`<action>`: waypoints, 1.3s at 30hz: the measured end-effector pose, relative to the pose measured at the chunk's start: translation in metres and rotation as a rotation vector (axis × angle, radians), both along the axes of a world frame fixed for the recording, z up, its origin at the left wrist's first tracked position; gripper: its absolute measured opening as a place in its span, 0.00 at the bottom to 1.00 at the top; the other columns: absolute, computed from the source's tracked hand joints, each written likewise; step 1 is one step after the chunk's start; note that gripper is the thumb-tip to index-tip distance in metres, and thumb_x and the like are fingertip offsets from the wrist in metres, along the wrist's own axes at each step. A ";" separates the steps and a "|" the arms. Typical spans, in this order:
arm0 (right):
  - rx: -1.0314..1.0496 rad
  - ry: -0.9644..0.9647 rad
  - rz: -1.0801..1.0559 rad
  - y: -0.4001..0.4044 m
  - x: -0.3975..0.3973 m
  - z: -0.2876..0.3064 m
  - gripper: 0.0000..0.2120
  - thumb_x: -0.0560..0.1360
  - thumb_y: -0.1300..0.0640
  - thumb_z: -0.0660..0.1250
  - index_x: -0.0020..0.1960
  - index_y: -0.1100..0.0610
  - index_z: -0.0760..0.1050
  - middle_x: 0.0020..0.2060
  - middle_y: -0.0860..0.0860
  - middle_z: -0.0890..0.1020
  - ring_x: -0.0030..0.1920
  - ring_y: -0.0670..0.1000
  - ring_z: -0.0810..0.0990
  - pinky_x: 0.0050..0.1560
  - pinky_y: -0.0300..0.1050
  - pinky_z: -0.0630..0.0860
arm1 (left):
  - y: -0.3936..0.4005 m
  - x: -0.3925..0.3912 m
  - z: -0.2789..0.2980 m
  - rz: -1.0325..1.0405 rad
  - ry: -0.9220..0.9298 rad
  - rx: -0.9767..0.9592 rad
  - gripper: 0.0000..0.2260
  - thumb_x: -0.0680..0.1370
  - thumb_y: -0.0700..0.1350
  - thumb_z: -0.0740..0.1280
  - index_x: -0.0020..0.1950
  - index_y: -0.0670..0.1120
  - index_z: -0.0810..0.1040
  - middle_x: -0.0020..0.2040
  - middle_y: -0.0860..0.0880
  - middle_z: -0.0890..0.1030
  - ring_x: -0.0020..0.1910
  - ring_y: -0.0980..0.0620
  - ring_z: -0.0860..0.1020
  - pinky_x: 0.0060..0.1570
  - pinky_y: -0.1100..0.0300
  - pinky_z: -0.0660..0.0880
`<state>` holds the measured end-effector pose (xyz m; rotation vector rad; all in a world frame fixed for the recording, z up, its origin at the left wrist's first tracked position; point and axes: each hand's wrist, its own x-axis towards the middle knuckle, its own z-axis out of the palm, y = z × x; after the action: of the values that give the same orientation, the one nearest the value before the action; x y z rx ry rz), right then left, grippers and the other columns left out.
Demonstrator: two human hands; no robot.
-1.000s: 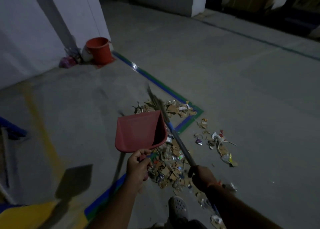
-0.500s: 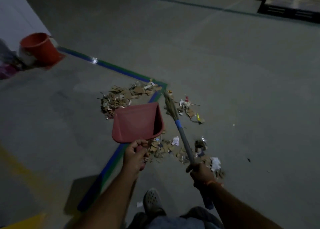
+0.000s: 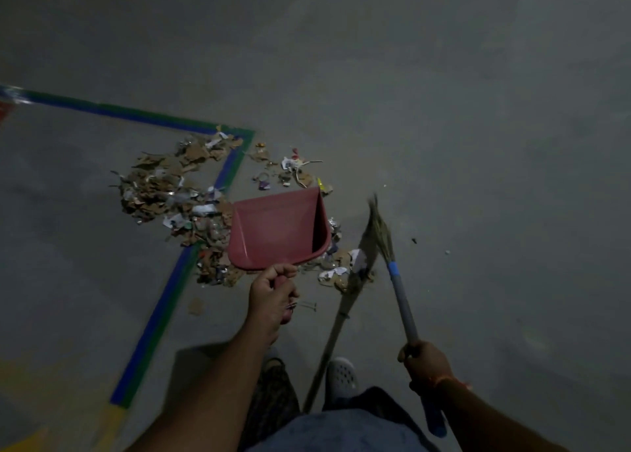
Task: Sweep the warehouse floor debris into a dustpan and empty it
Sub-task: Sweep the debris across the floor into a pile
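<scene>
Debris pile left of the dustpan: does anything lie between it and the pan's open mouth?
Nothing visible does. The debris pile lies on the bare floor beside the red dustpan, which the left hand holds by its handle. The broom, held by the right hand, is on the pan's opposite side.

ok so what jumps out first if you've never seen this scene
The red dustpan at centre, gripped by the left hand, stands out against the dim grey floor. A debris pile of cardboard scraps and paper sprawls left of it, across a blue-and-green floor line. The right hand holds a broom at right.
</scene>
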<state>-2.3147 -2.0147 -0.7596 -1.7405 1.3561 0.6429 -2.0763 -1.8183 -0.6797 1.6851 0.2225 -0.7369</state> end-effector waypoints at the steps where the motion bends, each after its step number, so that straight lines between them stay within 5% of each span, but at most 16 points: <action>1: 0.007 0.025 -0.008 0.000 -0.014 -0.002 0.10 0.76 0.63 0.60 0.41 0.57 0.79 0.38 0.56 0.81 0.33 0.55 0.80 0.23 0.41 0.75 | -0.003 -0.005 -0.001 -0.013 0.007 0.003 0.11 0.77 0.31 0.63 0.51 0.44 0.81 0.33 0.44 0.76 0.24 0.52 0.67 0.25 0.66 0.60; 4: 0.017 0.107 0.007 0.009 -0.044 -0.012 0.06 0.75 0.58 0.64 0.44 0.56 0.80 0.41 0.55 0.83 0.38 0.54 0.82 0.28 0.40 0.76 | -0.003 -0.013 -0.002 -0.023 0.014 0.013 0.11 0.77 0.31 0.63 0.52 0.44 0.81 0.32 0.43 0.76 0.23 0.52 0.65 0.25 0.67 0.60; 8: 0.102 0.180 0.195 0.030 -0.054 -0.026 0.11 0.76 0.52 0.64 0.51 0.57 0.79 0.53 0.55 0.84 0.55 0.55 0.82 0.51 0.42 0.75 | 0.008 -0.015 -0.006 0.007 0.016 0.030 0.11 0.77 0.30 0.63 0.52 0.43 0.81 0.33 0.42 0.75 0.24 0.52 0.65 0.24 0.67 0.59; 13: 0.175 0.138 0.295 0.049 -0.007 -0.016 0.07 0.78 0.53 0.63 0.54 0.54 0.76 0.59 0.56 0.81 0.60 0.55 0.79 0.57 0.40 0.73 | 0.031 -0.004 -0.010 0.037 0.014 0.037 0.11 0.77 0.30 0.64 0.51 0.44 0.81 0.34 0.41 0.76 0.25 0.52 0.65 0.24 0.67 0.59; 18: 0.229 0.139 0.318 0.084 0.069 -0.030 0.13 0.73 0.55 0.68 0.56 0.57 0.80 0.53 0.54 0.82 0.53 0.52 0.81 0.45 0.36 0.72 | 0.068 0.025 -0.010 0.072 -0.003 0.058 0.10 0.78 0.31 0.64 0.51 0.44 0.81 0.34 0.43 0.77 0.25 0.51 0.69 0.22 0.66 0.61; 22: 0.260 0.108 0.218 0.130 0.150 -0.027 0.08 0.75 0.61 0.67 0.54 0.61 0.77 0.46 0.55 0.78 0.36 0.48 0.76 0.21 0.30 0.69 | 0.115 0.070 -0.011 0.111 -0.009 0.058 0.10 0.79 0.32 0.64 0.52 0.44 0.81 0.35 0.41 0.76 0.24 0.53 0.68 0.23 0.66 0.60; 27: 0.251 0.053 0.151 0.187 0.251 -0.024 0.08 0.75 0.63 0.66 0.53 0.63 0.77 0.44 0.56 0.78 0.41 0.55 0.81 0.32 0.46 0.82 | 0.168 0.144 -0.007 0.110 -0.019 0.059 0.09 0.78 0.32 0.66 0.52 0.44 0.81 0.33 0.43 0.76 0.24 0.52 0.68 0.23 0.65 0.60; 32: 0.328 -0.029 0.229 0.212 0.343 -0.009 0.09 0.74 0.66 0.68 0.54 0.63 0.78 0.42 0.56 0.79 0.38 0.54 0.80 0.29 0.43 0.80 | 0.199 0.204 -0.007 0.077 -0.039 0.041 0.11 0.77 0.31 0.65 0.50 0.46 0.81 0.34 0.45 0.78 0.27 0.52 0.71 0.20 0.65 0.62; 39: 0.303 -0.159 0.311 0.237 0.371 0.008 0.06 0.75 0.63 0.66 0.41 0.57 0.80 0.36 0.51 0.80 0.37 0.50 0.80 0.29 0.42 0.77 | 0.213 0.227 -0.019 0.030 -0.033 0.035 0.13 0.76 0.31 0.66 0.47 0.49 0.83 0.33 0.46 0.79 0.27 0.50 0.71 0.26 0.63 0.63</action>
<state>-1.9441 -1.7777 -0.7512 -1.7229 0.8376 0.8156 -1.8493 -1.6058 -0.6985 1.7225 0.2387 -0.6855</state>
